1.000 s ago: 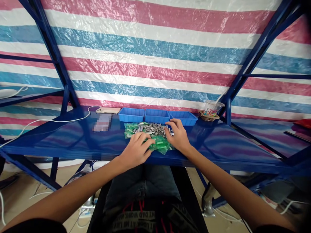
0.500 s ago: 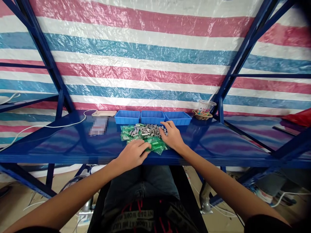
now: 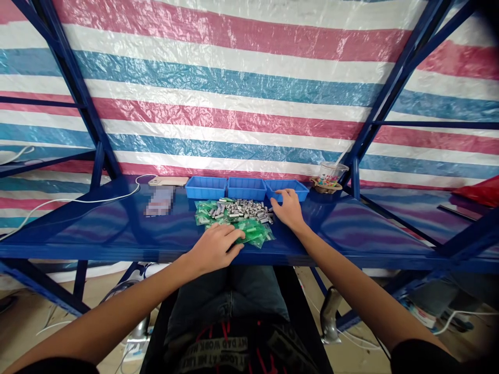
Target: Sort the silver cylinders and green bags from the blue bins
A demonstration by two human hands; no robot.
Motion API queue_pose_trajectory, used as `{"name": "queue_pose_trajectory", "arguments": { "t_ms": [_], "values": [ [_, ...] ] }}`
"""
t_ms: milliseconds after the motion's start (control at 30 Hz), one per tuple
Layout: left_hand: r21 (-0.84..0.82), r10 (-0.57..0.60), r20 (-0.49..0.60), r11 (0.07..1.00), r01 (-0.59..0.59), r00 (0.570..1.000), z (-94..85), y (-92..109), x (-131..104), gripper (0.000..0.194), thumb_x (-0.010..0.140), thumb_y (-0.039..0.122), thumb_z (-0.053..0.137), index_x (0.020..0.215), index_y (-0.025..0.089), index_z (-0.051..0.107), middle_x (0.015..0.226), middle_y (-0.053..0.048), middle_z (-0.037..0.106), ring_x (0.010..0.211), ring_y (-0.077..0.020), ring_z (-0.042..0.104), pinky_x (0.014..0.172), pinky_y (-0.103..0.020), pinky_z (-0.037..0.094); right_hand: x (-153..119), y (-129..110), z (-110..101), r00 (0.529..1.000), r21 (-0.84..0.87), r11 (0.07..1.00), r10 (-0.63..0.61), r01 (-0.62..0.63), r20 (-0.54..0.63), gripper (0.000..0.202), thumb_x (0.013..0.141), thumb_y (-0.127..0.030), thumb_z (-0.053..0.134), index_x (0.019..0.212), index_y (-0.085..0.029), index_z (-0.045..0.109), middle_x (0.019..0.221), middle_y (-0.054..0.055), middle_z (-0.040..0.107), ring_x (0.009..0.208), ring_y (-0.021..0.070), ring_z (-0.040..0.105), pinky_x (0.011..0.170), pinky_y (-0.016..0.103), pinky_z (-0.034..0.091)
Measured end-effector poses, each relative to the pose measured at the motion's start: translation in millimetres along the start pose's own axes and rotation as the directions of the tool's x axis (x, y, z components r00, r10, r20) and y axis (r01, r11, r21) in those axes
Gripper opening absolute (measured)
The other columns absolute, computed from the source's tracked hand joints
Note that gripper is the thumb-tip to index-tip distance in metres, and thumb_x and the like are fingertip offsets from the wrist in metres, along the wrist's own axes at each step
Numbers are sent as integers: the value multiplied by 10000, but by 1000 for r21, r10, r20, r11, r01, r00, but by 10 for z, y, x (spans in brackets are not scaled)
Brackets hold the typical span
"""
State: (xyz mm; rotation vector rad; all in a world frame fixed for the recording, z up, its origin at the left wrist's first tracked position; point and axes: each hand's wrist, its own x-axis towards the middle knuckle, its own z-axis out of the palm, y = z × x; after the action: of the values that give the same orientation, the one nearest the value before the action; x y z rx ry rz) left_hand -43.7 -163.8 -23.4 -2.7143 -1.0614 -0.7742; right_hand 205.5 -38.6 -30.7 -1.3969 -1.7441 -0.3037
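Note:
A heap of small silvery metal pieces (image 3: 249, 209) lies on the blue table, spread over and beside green-tinted plastic bags (image 3: 255, 232). My left hand (image 3: 219, 246) rests at the near left of the bags, its thumb and fingers apart with nothing visible between them. To the right of the heap, my right hand (image 3: 289, 210) hovers at the front of the right blue bin (image 3: 300, 191). Its fingers are bent and the thumb stands off from them; no piece shows there. Left of that bin are the middle blue bin (image 3: 246, 189) and the left blue bin (image 3: 206, 187).
A phone-like flat item (image 3: 168, 181) with a white cable (image 3: 97, 201) lies at the back left, near a blurred-out object (image 3: 159, 201). A plastic cup (image 3: 329, 174) with a straw stands in a brown holder at the back right. Blue frame posts (image 3: 354, 176) flank the table (image 3: 351, 228).
My right hand has moved from the metal pieces rightward to the front of the right bin. My left hand stays at the bags, nearly unmoved.

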Motion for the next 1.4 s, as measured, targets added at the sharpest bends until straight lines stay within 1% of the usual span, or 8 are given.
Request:
{"name": "queue_pose_trajectory", "arguments": {
  "t_ms": [133, 267, 333, 500, 733, 867, 1067, 1400],
  "values": [
    [-83, -112, -145, 992, 100, 983, -155, -123, 142, 279, 899, 406, 459, 1032, 205, 600, 750, -6, 640, 700, -163, 600, 692, -313, 380, -33, -5, 72, 999, -6, 1000, -17, 17, 48, 361, 786, -313, 553, 1083, -118, 615, 1206, 183, 535, 1215, 323, 445, 1038, 461, 362],
    [101, -306, -304, 931, 350, 902, -240, -608, 338, 291, 904, 361, 434, 1085, 217, 611, 1035, -64, 631, 953, -219, 587, 803, -327, 406, -3, 32, 60, 998, -28, 999, 17, -15, 59, 438, 795, -315, 535, 1180, -110, 572, 1333, 190, 470, 1298, 338, 368, 1076, 497, 305],
    [215, -442, -308, 830, 514, 843, -221, -902, 374, 279, 889, 329, 447, 1094, 241, 614, 1130, -70, 613, 1062, -258, 546, 852, -360, 394, 19, 84, 41, 997, -46, 998, 48, -45, 66, 459, 794, -317, 535, 1200, -103, 566, 1355, 192, 458, 1320, 357, 340, 1076, 519, 295],
    [214, -528, -258, 785, 581, 809, -109, -1329, 320, 188, 846, 270, 482, 870, 212, 659, 911, -81, 684, 972, -291, 582, 817, -400, 408, 16, 160, 39, 989, -79, 994, 84, -74, 119, 493, 794, -326, 537, 1243, -121, 550, 1373, 174, 464, 1338, 362, 321, 1077, 525, 294],
    [142, -537, -303, 791, 594, 787, -40, -1398, 293, 264, 876, 311, 424, 1036, 228, 617, 1111, -80, 615, 1035, -258, 585, 869, -407, 442, -4, 139, 39, 978, -72, 993, 103, -92, 179, 559, 800, -336, 538, 1312, -115, 496, 1419, 174, 413, 1364, 357, 283, 1099, 499, 273],
    [107, -524, -286, 815, 570, 802, 12, -1515, 263, 239, 849, 295, 459, 894, 211, 678, 1257, -86, 547, 1152, -257, 536, 963, -383, 431, -3, 143, 30, 978, -64, 994, 95, -84, 186, 561, 801, -335, 535, 1311, -106, 491, 1419, 179, 407, 1368, 356, 274, 1107, 498, 261],
    [77, -489, -258, 849, 522, 833, 66, -1626, 260, 281, 841, 285, 463, 989, 197, 685, 1221, -84, 574, 1185, -252, 512, 1066, -379, 366, -7, 150, 41, 979, -54, 995, 91, -83, 182, 555, 794, -333, 534, 1303, -117, 491, 1423, 172, 402, 1368, 359, 265, 1106, 519, 248],
    [19, -513, -244, 846, 533, 823, 94, -1638, 296, 443, 915, 406, 339, 1040, 136, 667, 1239, -130, 555, 1239, -273, 450, 1116, -422, 284, 10, 159, 33, 978, -37, 996, 87, -82, 189, 564, 784, -330, 541, 1300, -105, 497, 1409, 178, 414, 1363, 360, 273, 1111, 505, 236]
  ]
}}
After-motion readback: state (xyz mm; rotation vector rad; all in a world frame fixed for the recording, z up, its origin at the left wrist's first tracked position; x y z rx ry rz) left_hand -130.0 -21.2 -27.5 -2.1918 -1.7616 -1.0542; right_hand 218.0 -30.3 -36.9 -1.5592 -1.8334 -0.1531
